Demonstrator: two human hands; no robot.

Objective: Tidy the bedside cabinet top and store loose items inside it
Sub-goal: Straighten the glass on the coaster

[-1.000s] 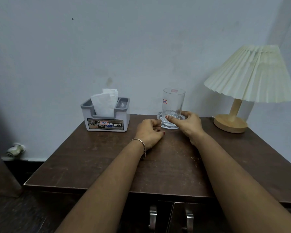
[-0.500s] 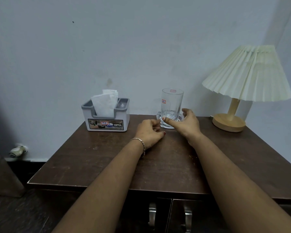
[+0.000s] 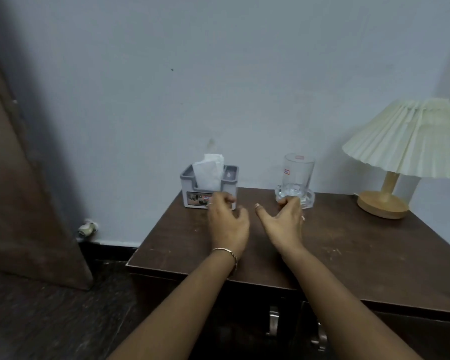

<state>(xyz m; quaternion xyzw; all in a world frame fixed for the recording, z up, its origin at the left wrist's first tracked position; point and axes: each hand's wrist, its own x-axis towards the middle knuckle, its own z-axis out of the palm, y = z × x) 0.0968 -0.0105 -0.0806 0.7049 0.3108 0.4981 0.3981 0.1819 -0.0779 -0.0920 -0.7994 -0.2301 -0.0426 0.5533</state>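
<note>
Bedside cabinet top [image 3: 348, 255] is seen in the middle and right of the view, set against the far wall, and the task is judged to be not yet finished. Three things are standing along its far edge. A grey tissue holder [image 3: 208, 187] is placed at the far left. A glass mug [image 3: 298, 175] is set in a clear glass dish [image 3: 309, 201] near the middle. A lamp [image 3: 405, 141] with a pleated shade is placed at the far right, well apart from the mug.

The cabinet doors [image 3: 260, 307] below the near edge are seen closed, with their metal handles [image 3: 273, 320] side by side, so nothing is being stored inside at this moment.

The left hand [image 3: 227, 224] is held just in front of the tissue holder with the fingers half bent. This part is blurred, so it cannot be told whether the holder is touched or gripped. The right hand [image 3: 283, 224] is held low, just before the dish. Its thumb is spread wide to the left and the other fingers are curled toward the near rim, and nothing is seen enclosed by them.

It is supposed that the holder and the mug with its dish must still be arranged or taken down. For any storing, a door must be opened first. The lamp is expected to be left where it is.
</note>
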